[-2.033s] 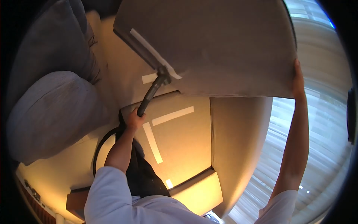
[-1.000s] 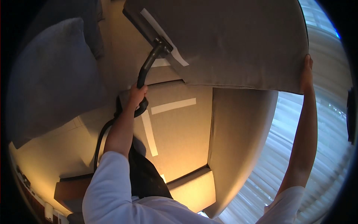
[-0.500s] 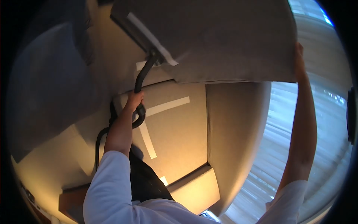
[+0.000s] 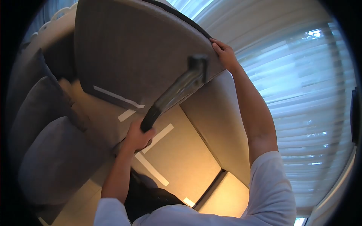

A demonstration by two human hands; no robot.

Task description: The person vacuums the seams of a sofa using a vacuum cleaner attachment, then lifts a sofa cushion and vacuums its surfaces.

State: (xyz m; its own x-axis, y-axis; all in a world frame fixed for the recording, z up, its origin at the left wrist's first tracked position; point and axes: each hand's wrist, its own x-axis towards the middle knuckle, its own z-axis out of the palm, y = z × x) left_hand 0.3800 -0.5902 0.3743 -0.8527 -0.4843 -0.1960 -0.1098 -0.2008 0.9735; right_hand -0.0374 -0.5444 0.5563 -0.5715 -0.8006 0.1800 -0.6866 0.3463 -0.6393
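My left hand (image 4: 138,136) is closed around the dark handle of a vacuum cleaner wand (image 4: 177,90). The wand points up and right, its blurred head in front of the underside of a large grey sofa cushion (image 4: 139,49); whether it touches the fabric I cannot tell. At the cushion's upper right edge, my right hand (image 4: 225,55) grips the rim, fingers over the border, and the cushion stands raised and tilted. A white tape strip (image 4: 117,96) lies along the cushion's lower left.
Below is the sofa base (image 4: 188,150) with more white tape strips (image 4: 152,169). A sofa armrest (image 4: 215,109) rises beside it. Grey pillows (image 4: 56,158) lean at the left. Sheer curtains (image 4: 294,113) hang over a window at the right.
The wand's head has left the cushion's taped lower left edge and swung up to the right. The cushion has tilted, and my view has turned right.
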